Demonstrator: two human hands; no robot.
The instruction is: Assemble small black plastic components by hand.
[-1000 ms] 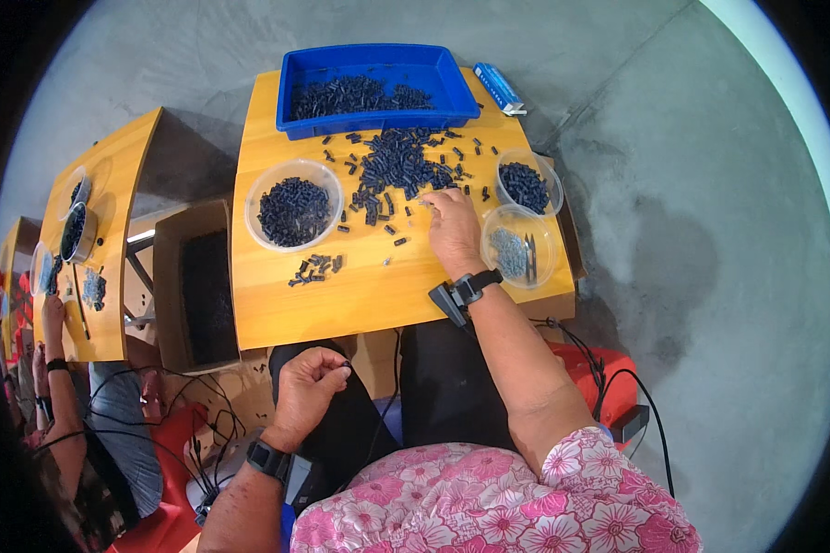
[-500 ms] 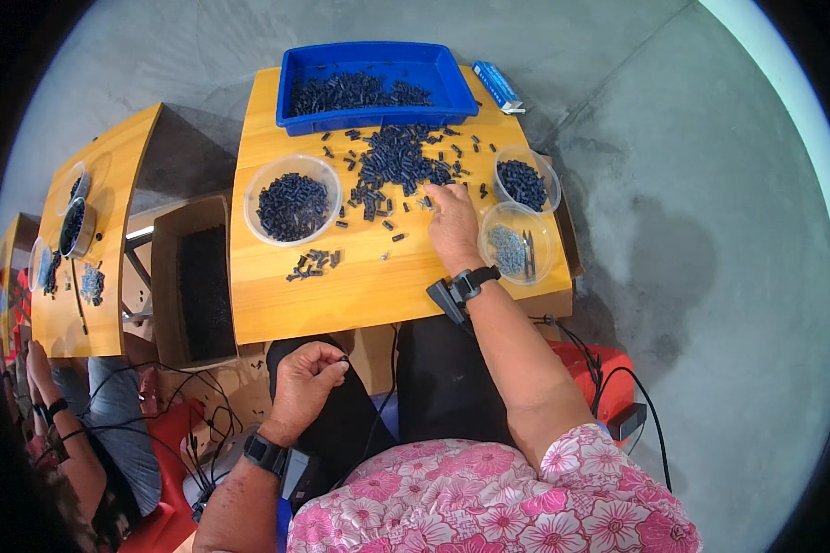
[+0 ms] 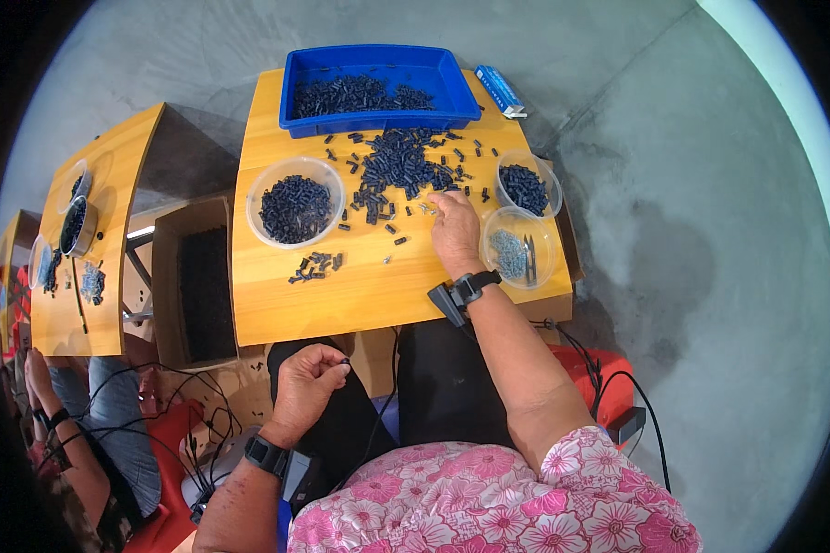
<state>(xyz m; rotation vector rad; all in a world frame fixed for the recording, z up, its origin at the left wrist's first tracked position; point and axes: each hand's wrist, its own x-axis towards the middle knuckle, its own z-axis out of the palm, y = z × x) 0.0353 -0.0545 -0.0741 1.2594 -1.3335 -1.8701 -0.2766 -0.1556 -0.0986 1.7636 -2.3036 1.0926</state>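
Over my lap, my left hand (image 3: 306, 385) pinches a small black cylindrical piece (image 3: 345, 362) between thumb and forefinger; only its end shows. My right hand (image 3: 456, 229) rests low over the table, fingertips closed together beside a few tiny silvery parts (image 3: 425, 208). Whatever those fingertips hold is hidden. Just beyond them spreads a loose pile of small black cylindrical pieces (image 3: 398, 164). Right of that hand stands a clear round tub (image 3: 546, 276) with small greyish-blue parts (image 3: 507, 251) and two dark pointed tools (image 3: 529, 258) in it.
At the table's far side sits a blue tray (image 3: 378, 123) of black pieces. Round tubs of black pieces stand left (image 3: 254, 230) and right (image 3: 553, 189). A small blue box (image 3: 498, 90) lies at the far right corner. Leftward are a carton (image 3: 171, 295) and a co-worker's table (image 3: 101, 313).
My right fingertips have come slightly nearer to me, beside the silvery parts. My left hand keeps its pinch on the black piece, hardly moved.
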